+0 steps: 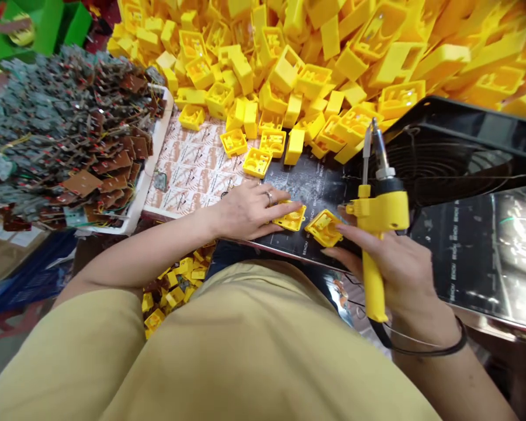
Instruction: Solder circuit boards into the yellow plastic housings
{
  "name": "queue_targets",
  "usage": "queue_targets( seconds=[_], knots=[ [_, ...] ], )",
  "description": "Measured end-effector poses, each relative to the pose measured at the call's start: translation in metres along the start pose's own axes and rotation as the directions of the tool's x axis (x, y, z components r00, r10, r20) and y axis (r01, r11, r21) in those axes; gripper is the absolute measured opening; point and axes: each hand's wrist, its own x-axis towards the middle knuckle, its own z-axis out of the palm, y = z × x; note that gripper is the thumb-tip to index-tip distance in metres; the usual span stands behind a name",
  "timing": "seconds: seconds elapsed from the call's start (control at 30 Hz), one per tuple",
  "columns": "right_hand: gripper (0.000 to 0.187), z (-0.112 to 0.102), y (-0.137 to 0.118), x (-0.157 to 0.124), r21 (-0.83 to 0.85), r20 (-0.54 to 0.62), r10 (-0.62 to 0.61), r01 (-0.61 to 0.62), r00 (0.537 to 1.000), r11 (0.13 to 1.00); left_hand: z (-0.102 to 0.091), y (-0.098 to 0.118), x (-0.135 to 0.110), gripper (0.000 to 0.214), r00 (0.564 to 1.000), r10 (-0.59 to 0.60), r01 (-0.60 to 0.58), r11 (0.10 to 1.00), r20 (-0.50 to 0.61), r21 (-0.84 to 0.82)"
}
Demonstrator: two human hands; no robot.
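Note:
My left hand (256, 210) rests on the bench with a small yellow plastic housing (293, 218) between its fingers. To the right of it lies a second yellow plastic housing (323, 228), open side up and tilted, with the thumb and fingertips of my right hand (394, 269) at its edge. That same hand is closed around a yellow soldering gun (372, 275), whose metal tip points up and away from me. A thin feed tube runs alongside the tip. The fingers behind the gun's handle are partly hidden.
A large heap of yellow housings (254, 64) covers the back of the bench. On the left, a white tray (160, 126) holds piled circuit boards (114, 158). A black fan (464, 152) stands at right. More yellow parts (184, 280) lie below the bench edge.

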Motion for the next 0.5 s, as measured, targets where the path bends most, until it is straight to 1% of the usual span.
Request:
queue_targets(
  seconds=[0.03,0.07,0.1,0.13,0.17,0.2,0.23,0.27,0.3,0.33,0.37,0.4,0.43,0.47,0.5],
  knots=[
    [0.043,0.002,0.001,0.004,0.002,-0.010,-0.038,0.038,0.999,0.999,-0.008,0.001,-0.005,0.049,1.000,-0.006,0.006,1.000,0.015,-0.006],
    [0.045,0.004,0.001,0.007,0.004,-0.019,-0.063,0.063,0.998,0.998,-0.021,0.001,-0.012,0.048,0.999,-0.025,0.027,0.999,0.047,-0.038],
    [0.045,0.006,0.002,0.008,0.006,-0.029,-0.076,0.076,0.997,0.997,-0.040,0.002,-0.022,0.049,0.994,-0.047,0.055,0.995,0.095,-0.087],
    [0.044,0.008,0.002,0.008,0.009,-0.039,-0.083,0.083,0.996,0.997,-0.062,0.003,-0.033,0.052,0.979,-0.083,0.112,0.983,0.187,-0.147],
    [0.043,0.010,0.003,0.008,0.013,-0.044,-0.085,0.085,0.995,0.996,-0.084,0.003,-0.043,0.054,0.945,-0.116,0.183,0.962,0.305,-0.202],
    [0.042,0.012,0.003,0.007,0.018,-0.047,-0.083,0.084,0.995,0.996,-0.103,0.003,-0.051,0.058,0.894,-0.122,0.237,0.946,0.431,-0.223],
    [0.041,0.014,0.003,0.006,0.024,-0.048,-0.079,0.080,0.996,0.997,-0.117,0.003,-0.056,0.058,0.845,-0.143,0.279,0.940,0.515,-0.198],
    [0.040,0.016,0.003,0.006,0.029,-0.047,-0.072,0.073,0.996,0.997,-0.124,0.001,-0.057,0.058,0.816,-0.192,0.319,0.936,0.546,-0.148],
    [0.039,0.019,0.002,0.007,0.034,-0.047,-0.064,0.066,0.997,0.997,-0.123,-0.001,-0.053,0.057,0.806,-0.258,0.354,0.932,0.532,-0.085],
    [0.039,0.021,0.002,0.008,0.041,-0.047,-0.058,0.059,0.997,0.997,-0.115,-0.005,-0.045,0.056,0.812,-0.341,0.394,0.919,0.473,-0.014],
    [0.039,0.024,0.001,0.009,0.046,-0.045,-0.052,0.054,0.998,0.997,-0.100,-0.009,-0.035,0.054,0.818,-0.428,0.444,0.895,0.385,0.051],
    [0.041,0.025,-0.001,0.011,0.050,-0.041,-0.047,0.049,0.998,0.998,-0.081,-0.014,-0.024,0.054,0.813,-0.526,0.519,0.849,0.250,0.101],
    [0.043,0.027,-0.002,0.013,0.052,-0.032,-0.039,0.041,0.999,0.998,-0.060,-0.018,-0.012,0.060,0.797,-0.588,0.575,0.809,0.138,0.123],
    [0.046,0.027,-0.003,0.014,0.052,-0.023,-0.028,0.029,0.999,0.998,-0.042,-0.021,-0.001,0.064,0.772,-0.632,0.622,0.773,0.069,0.129],
    [0.048,0.028,-0.004,0.015,0.051,-0.014,-0.014,0.015,1.000,0.999,-0.027,-0.023,0.006,0.064,0.760,-0.649,0.641,0.756,0.029,0.133]
  ],
)
